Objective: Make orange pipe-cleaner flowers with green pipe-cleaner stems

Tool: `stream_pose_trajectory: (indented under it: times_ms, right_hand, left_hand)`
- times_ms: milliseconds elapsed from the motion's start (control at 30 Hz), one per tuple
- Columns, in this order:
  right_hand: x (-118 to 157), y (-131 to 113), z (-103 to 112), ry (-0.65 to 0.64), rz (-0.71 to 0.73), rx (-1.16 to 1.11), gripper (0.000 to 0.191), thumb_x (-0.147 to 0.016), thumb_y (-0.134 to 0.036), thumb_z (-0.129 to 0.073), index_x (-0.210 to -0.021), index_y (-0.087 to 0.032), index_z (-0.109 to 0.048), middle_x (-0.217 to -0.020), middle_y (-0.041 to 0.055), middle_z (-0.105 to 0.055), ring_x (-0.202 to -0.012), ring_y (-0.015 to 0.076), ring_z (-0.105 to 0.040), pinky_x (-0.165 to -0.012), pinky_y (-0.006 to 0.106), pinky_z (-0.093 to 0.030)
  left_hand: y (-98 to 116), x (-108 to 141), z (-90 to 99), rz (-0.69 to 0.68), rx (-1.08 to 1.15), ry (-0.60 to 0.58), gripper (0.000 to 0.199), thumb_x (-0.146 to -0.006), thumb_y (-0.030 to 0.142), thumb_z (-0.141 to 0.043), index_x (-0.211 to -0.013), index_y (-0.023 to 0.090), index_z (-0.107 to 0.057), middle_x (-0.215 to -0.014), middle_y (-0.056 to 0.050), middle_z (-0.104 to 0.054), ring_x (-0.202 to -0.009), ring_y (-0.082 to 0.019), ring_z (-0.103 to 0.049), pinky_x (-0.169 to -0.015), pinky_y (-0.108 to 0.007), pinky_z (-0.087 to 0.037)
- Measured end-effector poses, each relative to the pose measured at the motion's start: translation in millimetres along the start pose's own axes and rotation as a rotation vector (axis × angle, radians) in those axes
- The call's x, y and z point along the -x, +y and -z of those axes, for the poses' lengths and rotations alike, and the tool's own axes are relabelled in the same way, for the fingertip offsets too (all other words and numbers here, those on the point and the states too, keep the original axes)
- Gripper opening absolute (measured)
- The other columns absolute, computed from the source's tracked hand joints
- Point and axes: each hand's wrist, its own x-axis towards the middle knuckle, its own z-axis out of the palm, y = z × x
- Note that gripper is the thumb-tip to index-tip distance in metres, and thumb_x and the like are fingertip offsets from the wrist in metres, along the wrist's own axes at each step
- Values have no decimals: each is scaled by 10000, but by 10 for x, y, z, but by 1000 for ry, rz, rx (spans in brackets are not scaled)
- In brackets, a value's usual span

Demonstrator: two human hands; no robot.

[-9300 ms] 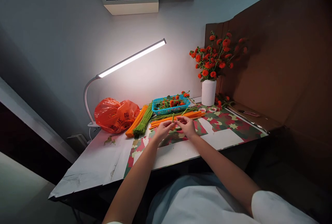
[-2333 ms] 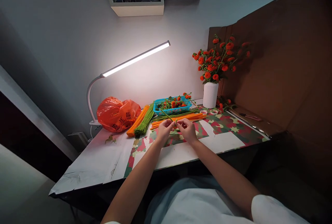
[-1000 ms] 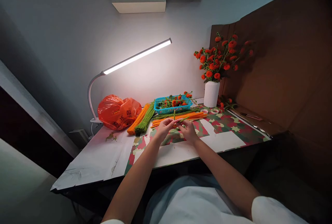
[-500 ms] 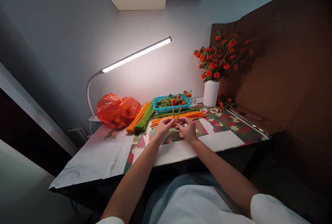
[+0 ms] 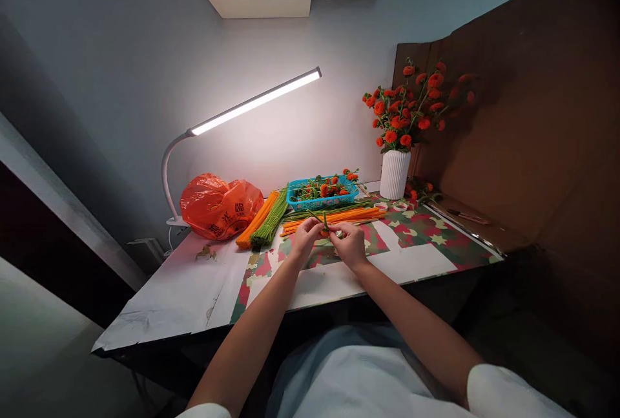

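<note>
My left hand (image 5: 306, 237) and my right hand (image 5: 349, 243) meet over the near side of the table, fingertips almost touching. Both pinch short green stems (image 5: 325, 219), whose ends stick up and cross between the fingers. A small pale round object shows at my right fingers. Just behind the hands lie loose orange stems (image 5: 358, 215) with green ones beyond them. A blue basket (image 5: 320, 203) of small orange flowers stands further back. To the left, an orange bundle (image 5: 259, 219) rests beside a green bundle (image 5: 272, 221).
An orange plastic bag (image 5: 217, 208) sits at the left, near a lit lamp (image 5: 256, 103). A white vase (image 5: 394, 174) of orange flowers stands at the back right, before a cardboard panel (image 5: 523, 114). Pliers (image 5: 467, 216) lie at the right edge.
The green stems between my fingers have tilted: one now leans left across the other, where both stood up in a V. My hands have barely shifted.
</note>
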Motion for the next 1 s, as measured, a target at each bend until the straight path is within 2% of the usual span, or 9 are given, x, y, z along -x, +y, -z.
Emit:
stream_pose_trajectory:
  times_ms: [100,233,400,633,733,900,1000]
  right_hand:
    - [0,7,-3,8,22,31,176,-695,-139,-564,-726,-218,-718,-749,46,-715,-710,206,-625,-662,327,-471]
    - [2,9,-3,5,95,70,184,-691,-105,-554,-707,-215,-700,-736,47,-702,-728,210,-615,-693,335,-466]
    - [8,-2,9,-10,134,120,156,-722,-118,-548,-732,-216,-669,-740,37,-684,-730,208,-584,-701,335,-449]
    - [10,21,-3,0,149,161,151,-736,-99,-515,-759,-210,-616,-728,40,-641,-739,206,-560,-701,319,-430]
    - [12,23,11,10,156,141,131,-744,-108,-506,-740,-213,-583,-729,34,-628,-745,199,-552,-701,312,-424]
    - [19,26,-1,12,61,-3,72,-757,-169,-516,-705,-211,-544,-695,12,-592,-666,167,-514,-639,288,-401]
    - [8,42,-72,26,-121,-227,80,-735,-234,-571,-682,-210,-516,-689,-4,-578,-604,134,-486,-583,263,-385]
  left_hand:
    - [1,3,-2,15,-6,23,368,-601,465,-754,-610,158,-553,-611,19,-573,-606,-120,-572,-591,-263,-537]
    - [2,1,-9,52,-16,48,451,-539,540,-776,-644,137,-601,-633,-12,-617,-610,-136,-599,-600,-285,-546]
    - [0,-4,4,65,-3,26,473,-528,540,-788,-683,127,-617,-676,-20,-640,-641,-139,-622,-637,-292,-553]
    - [-17,-12,36,183,-33,-37,430,-594,515,-768,-712,138,-597,-681,-6,-623,-597,-130,-609,-592,-284,-542]
    - [-16,-17,44,198,-13,-54,449,-574,509,-785,-719,132,-590,-692,-13,-632,-593,-122,-613,-598,-273,-541]
    - [-55,-38,34,134,-21,-33,455,-575,506,-785,-723,138,-562,-676,-10,-625,-610,-134,-631,-629,-293,-550]
    - [-118,-46,8,-33,-78,-3,410,-650,515,-727,-745,156,-554,-714,-23,-637,-633,-151,-643,-614,-304,-555]
